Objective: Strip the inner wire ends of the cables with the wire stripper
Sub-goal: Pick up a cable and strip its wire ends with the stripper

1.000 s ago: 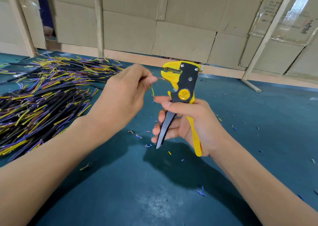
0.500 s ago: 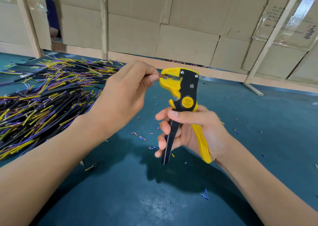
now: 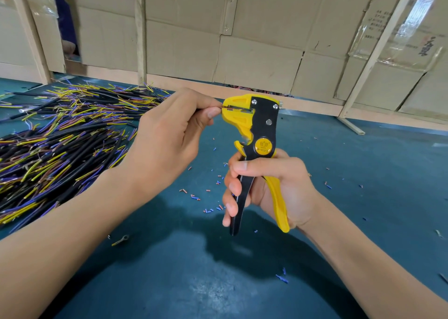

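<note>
1. The single head-worn camera is looking forward and down from close above the teal tabletop [image 3: 363, 173].
2. It is facing a cardboard partition [image 3: 254, 59] at the tabletop's far edge, with wide-angle bending at the borders.

the wire stripper [image 3: 257, 136] has glossy yellow plastic handles, matt black metal plates and shiny rivets. cables [image 3: 55, 148] at nine o'clock wear smooth plastic sheaths. table [image 3: 363, 197] covering is matt teal; cardboard [image 3: 242, 39] at twelve o'clock looks rough.
</note>
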### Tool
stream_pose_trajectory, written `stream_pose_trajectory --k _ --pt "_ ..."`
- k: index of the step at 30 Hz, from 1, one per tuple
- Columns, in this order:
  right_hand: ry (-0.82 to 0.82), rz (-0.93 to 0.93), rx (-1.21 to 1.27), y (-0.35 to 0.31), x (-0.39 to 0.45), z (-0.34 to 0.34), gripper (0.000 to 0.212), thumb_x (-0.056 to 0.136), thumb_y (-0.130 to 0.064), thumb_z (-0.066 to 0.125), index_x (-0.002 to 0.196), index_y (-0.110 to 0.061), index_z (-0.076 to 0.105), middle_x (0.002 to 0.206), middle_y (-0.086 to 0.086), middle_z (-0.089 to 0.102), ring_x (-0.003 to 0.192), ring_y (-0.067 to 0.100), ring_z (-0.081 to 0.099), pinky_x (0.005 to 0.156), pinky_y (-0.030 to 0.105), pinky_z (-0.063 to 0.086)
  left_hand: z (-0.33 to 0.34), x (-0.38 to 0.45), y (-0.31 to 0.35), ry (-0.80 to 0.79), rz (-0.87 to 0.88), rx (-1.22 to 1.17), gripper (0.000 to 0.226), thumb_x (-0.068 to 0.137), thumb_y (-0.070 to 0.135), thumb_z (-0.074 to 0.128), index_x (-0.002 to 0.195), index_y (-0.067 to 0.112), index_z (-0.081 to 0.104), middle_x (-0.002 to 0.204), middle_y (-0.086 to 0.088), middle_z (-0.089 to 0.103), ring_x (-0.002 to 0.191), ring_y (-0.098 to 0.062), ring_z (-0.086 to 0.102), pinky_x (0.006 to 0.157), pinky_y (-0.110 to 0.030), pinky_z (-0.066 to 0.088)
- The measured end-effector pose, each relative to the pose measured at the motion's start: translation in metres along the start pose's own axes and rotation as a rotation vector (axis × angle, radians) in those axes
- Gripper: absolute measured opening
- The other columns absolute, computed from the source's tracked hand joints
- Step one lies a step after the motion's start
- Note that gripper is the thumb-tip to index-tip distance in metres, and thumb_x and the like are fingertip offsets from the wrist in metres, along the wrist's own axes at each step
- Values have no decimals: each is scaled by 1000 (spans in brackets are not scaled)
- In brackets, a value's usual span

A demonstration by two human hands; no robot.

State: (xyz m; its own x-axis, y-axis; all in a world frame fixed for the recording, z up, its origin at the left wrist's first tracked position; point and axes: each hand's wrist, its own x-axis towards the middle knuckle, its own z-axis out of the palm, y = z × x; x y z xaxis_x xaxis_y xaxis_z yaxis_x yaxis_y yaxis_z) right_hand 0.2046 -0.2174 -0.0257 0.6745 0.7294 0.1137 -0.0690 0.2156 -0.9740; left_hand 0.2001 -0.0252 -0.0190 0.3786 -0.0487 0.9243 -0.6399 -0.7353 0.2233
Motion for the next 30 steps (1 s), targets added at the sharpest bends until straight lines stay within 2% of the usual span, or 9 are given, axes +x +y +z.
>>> stream_pose_trajectory --k 5,9,13,15,23,26,30 --pt "20 -18 -6 1 1 1 12 84 -3 55 73 -1 57 63 17 53 49 33 59 57 50 56 -2 1 2 17 15 -1 13 101 6 57 103 1 70 84 -5 67 78 -4 52 77 -5 36" --pt "26 -13 -17 -1 0 1 14 80 -4 54 67 -1 56 60 17 53 46 32 58 53 46 55 -2 1 1 24 43 -10 14 100 2 57 102 0 70 81 -7 65 75 -7 51 76 -4 35" --pt "132 -33 -53 1 1 2 21 71 -11 51 51 -7 51 48 14 41 34 25 44 40 31 47 -2 2 0 -15 65 -26 16 99 -2 56 102 0 71 76 -7 59 71 -13 48 72 -9 35" --pt "151 -3 -49 3 2 2 20 70 -13 50 50 -9 49 49 13 36 34 24 41 39 28 45 -4 3 -1 -61 50 -37 16 98 -5 55 100 0 70 74 -6 57 70 -13 47 70 -11 36" --pt "33 112 -27 -13 -4 -21 16 72 -13 48 57 -8 47 53 9 41 36 23 43 36 29 48 -12 12 5 -261 -100 -135 18 98 12 51 93 8 68 67 2 52 62 -15 43 58 -22 34" --pt "-21 132 -30 -13 -5 -29 15 67 -14 58 59 -9 47 54 8 41 36 22 44 37 29 48 -14 13 1 -347 -161 -202 20 96 17 50 94 11 68 65 -3 52 60 -18 43 56 -26 33" --pt "-107 175 -14 -16 -6 -38 28 64 -24 71 62 -9 47 55 8 43 37 21 46 37 30 50 -16 15 -4 -433 -163 -243 21 96 20 49 93 15 69 65 -5 52 63 -28 46 59 -32 37"
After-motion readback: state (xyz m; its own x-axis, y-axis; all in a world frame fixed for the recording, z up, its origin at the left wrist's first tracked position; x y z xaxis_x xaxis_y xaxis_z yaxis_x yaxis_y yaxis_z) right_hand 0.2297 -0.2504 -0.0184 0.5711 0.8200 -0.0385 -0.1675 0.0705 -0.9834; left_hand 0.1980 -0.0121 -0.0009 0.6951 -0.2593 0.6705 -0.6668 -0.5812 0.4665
